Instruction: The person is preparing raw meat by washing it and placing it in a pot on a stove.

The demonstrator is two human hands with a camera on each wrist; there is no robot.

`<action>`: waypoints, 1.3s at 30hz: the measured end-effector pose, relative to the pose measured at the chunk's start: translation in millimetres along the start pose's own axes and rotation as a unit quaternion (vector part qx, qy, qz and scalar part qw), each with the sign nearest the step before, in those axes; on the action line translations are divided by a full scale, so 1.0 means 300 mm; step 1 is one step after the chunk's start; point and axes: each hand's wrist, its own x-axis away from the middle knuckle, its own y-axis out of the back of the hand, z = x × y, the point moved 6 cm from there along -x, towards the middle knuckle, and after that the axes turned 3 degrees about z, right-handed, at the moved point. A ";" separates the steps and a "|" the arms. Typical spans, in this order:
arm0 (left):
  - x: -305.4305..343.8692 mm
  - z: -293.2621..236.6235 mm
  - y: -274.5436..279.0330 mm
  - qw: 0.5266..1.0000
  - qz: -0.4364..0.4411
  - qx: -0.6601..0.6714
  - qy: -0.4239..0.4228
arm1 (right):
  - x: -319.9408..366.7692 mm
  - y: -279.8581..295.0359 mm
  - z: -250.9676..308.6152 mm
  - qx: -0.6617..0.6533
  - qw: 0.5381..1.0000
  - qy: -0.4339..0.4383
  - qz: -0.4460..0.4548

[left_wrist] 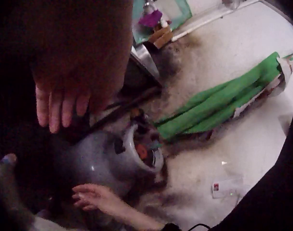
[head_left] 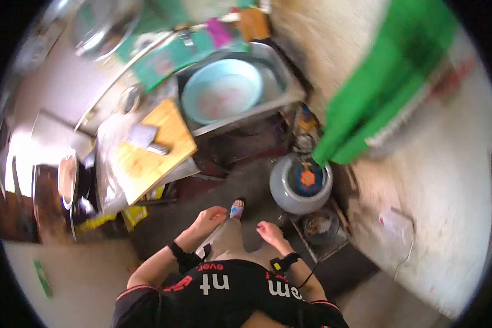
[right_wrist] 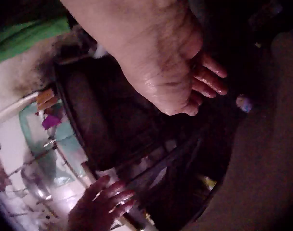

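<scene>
In the head view both hands hang in front of the body over the dark floor, apart and holding nothing. The left hand has its fingers loosely bent; the left wrist view shows the fingers of the left hand hanging relaxed. The right hand is beside the grey gas cylinder. In the right wrist view the right hand looks wet, its fingers slightly bent and empty. A cleaver lies on the wooden cutting board.
A light blue basin sits in the metal sink. Green cloth hangs at the right wall. A crate stands beside the cylinder, and a pan is at the far left.
</scene>
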 end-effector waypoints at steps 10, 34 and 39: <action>0.345 0.501 0.691 0.887 -0.373 0.204 0.181 | -0.489 0.244 1.025 -0.063 0.987 0.137 -0.056; 0.493 0.661 1.344 0.829 -0.470 0.165 0.255 | -1.113 0.485 1.341 0.221 0.960 0.152 -0.074; 0.315 0.420 1.129 0.835 -0.485 0.218 0.140 | -1.627 0.775 0.805 0.364 0.922 -0.111 -0.067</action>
